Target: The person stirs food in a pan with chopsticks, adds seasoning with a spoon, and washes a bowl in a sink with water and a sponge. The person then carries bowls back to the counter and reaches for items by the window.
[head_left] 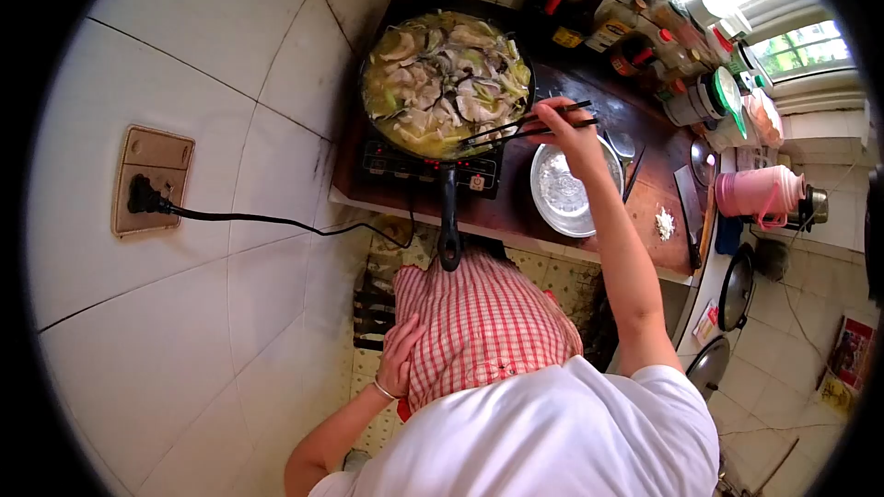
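My right hand (566, 133) grips a pair of dark chopsticks (525, 128), whose tips reach into the lower right of the food in the frying pan (448, 212). Sliced pale meat with green and dark pieces (442, 83) fills this pan, in a yellowish broth. Under it is an induction cooker (387, 166) with red lights lit. A shiny metal bowl (541, 189) stands below my right wrist and forearm. My left hand (399, 359) lies against the red checked apron (488, 317) at my side, its fingers stretched out and holding nothing.
On the right, a cutting board (645, 212) bears chopped white bits (664, 224) and a cleaver (687, 207). Several bottles and jars (635, 51) line the back. A black cord (285, 219) runs from the wall socket (138, 152). A pink thermos (760, 193) is at right.
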The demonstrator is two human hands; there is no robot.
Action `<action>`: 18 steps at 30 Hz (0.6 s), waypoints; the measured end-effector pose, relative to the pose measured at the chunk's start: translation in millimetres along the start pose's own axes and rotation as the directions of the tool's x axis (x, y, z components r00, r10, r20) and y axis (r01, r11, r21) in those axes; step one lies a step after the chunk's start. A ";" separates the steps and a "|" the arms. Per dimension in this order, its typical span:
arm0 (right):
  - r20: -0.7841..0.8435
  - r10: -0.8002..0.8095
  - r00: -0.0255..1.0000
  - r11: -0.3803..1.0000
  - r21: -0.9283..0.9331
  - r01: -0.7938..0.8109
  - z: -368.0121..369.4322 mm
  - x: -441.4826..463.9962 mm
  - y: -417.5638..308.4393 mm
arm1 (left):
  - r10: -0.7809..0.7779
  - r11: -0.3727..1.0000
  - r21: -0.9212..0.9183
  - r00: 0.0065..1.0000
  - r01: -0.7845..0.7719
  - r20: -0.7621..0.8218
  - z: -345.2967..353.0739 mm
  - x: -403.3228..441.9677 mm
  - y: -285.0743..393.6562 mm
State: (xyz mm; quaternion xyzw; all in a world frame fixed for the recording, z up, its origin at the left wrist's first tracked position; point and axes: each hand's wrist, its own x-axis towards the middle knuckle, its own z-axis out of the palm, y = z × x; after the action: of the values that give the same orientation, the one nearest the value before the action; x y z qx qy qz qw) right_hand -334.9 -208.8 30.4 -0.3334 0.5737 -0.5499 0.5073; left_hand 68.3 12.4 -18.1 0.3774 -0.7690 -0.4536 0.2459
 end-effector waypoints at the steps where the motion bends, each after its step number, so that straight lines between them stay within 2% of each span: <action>1: -0.002 0.007 1.000 1.000 -0.006 -0.007 -4.9 -1.3 -8.9 | 0.005 1.000 -0.002 1.000 -0.005 -0.014 0.1 1.0 -0.6; 3: -0.038 0.001 0.999 0.998 -0.068 -0.004 -14.5 -7.3 -32.9 | 0.004 1.000 -0.005 1.000 -0.004 -0.019 1.1 -0.5 -2.0; 8: 0.020 -0.044 0.999 0.977 -0.208 0.047 -25.7 0.9 -44.4 | 0.018 1.000 -0.023 0.999 -0.018 -0.037 2.4 5.3 -3.4; 14: 0.114 -0.088 0.990 0.967 -0.228 0.113 -17.3 30.6 -14.2 | 0.031 0.999 0.024 0.999 -0.031 -0.019 6.8 23.7 2.9; 18: 0.164 -0.084 0.983 0.957 -0.262 0.126 -27.8 14.4 -54.9 | 0.018 0.999 0.033 0.999 -0.017 -0.046 18.3 31.4 16.7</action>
State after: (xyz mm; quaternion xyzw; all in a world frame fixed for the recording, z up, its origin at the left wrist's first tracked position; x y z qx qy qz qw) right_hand -374.7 -223.7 77.2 -0.4706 0.5847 -0.4656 0.4689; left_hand 30.4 1.6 -10.8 0.3850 -0.7737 -0.4299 0.2615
